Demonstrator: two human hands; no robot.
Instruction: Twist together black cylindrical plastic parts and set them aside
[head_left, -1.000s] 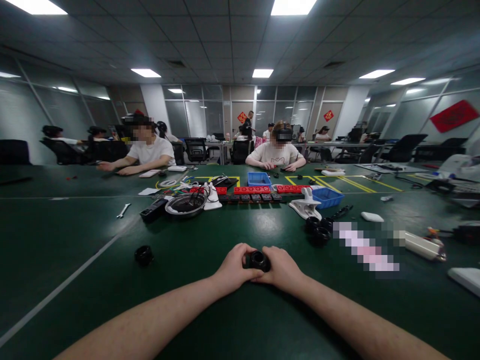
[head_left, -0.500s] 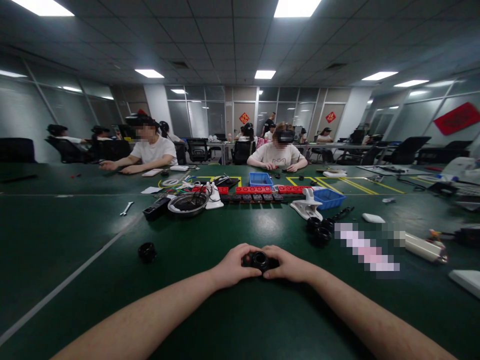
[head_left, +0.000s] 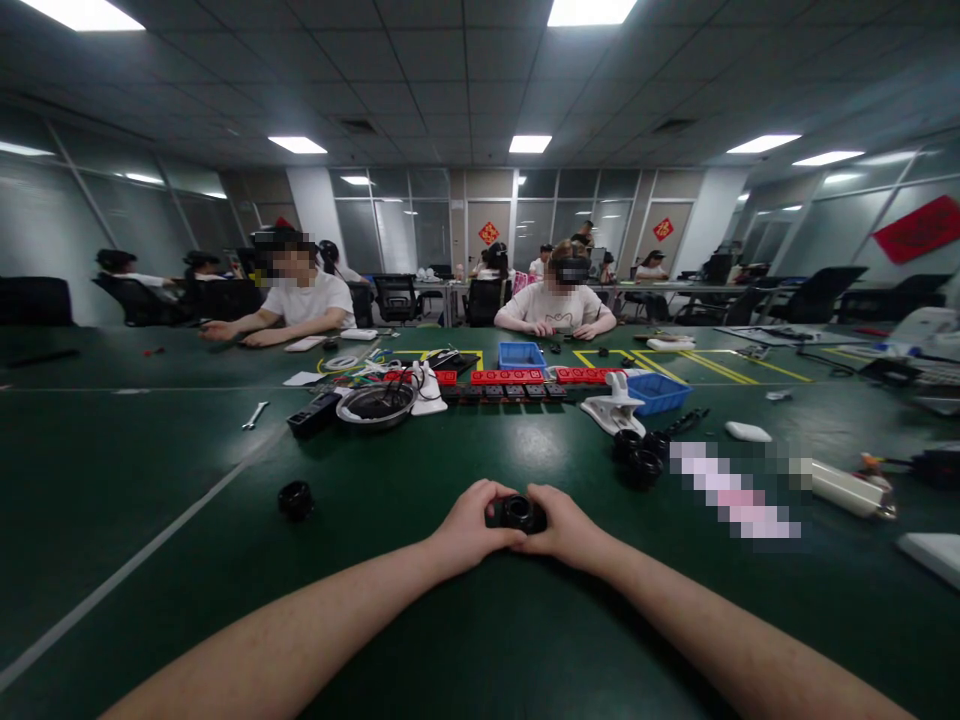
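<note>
Both of my hands meet over the green table [head_left: 465,640] and grip one small black round part [head_left: 516,513] with a ring-shaped opening facing up. My left hand [head_left: 471,528] wraps its left side, fingers curled over the top. My right hand [head_left: 566,528] closes on its right side. A similar black round part [head_left: 295,499] lies alone to the left, and several more black round parts [head_left: 637,455] cluster to the right.
Beyond my hands lie a metal bowl [head_left: 375,405], rows of red and black blocks [head_left: 510,384], two blue bins [head_left: 655,392], a white clamp [head_left: 613,410], a wrench [head_left: 255,414] and a white cylinder [head_left: 847,488]. Two people sit across the table; others sit farther back.
My hands have stayed together on the black part, with small shifts of the fingers around it. The view has drifted slightly.
</note>
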